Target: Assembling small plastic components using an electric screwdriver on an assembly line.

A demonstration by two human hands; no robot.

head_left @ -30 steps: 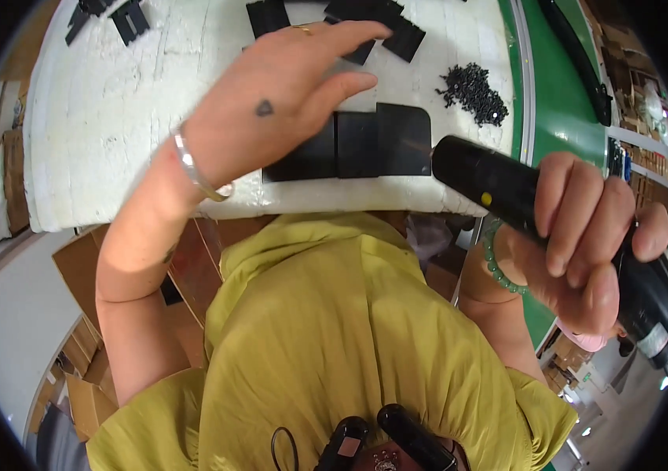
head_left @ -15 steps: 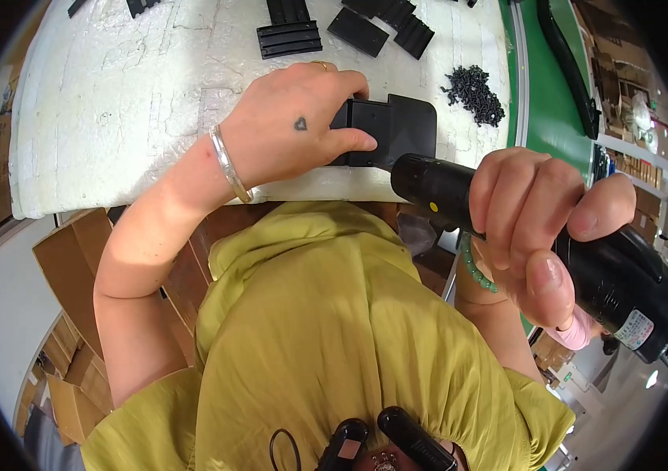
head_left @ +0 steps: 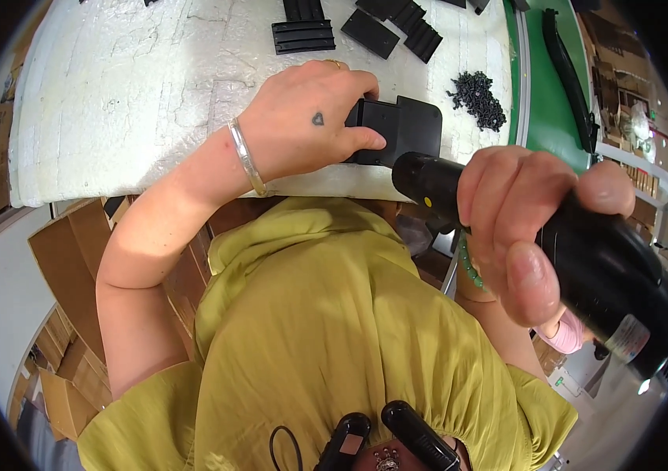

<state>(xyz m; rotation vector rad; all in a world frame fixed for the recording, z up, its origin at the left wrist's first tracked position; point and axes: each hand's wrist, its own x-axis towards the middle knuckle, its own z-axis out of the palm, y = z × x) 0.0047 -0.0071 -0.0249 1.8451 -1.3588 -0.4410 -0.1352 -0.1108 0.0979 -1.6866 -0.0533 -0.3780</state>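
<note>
My left hand (head_left: 308,118) is closed around the left end of a black plastic part (head_left: 416,129) near the table's front edge, its thumb lying across the top. That hand hides the part's left end. In my right hand (head_left: 518,212) is a black electric screwdriver (head_left: 613,259), its fingers wrapped round the body. The screwdriver's nose is at the part's lower right side. I cannot make out its bit, nor whether it touches the part. A heap of small black screws (head_left: 478,100) lies on the table to the right of the part.
Several flat and ribbed black plastic pieces (head_left: 303,37) lie farther back on the white-covered table (head_left: 137,118). Beyond its right side is a green surface (head_left: 538,86) with a long black curved bar (head_left: 568,74). Cardboard boxes (head_left: 75,259) stand low at the left.
In the picture, my left hand and the black part have shifted slightly right. The back end of the screwdriver has dipped a little, while its nose stays by the part.
</note>
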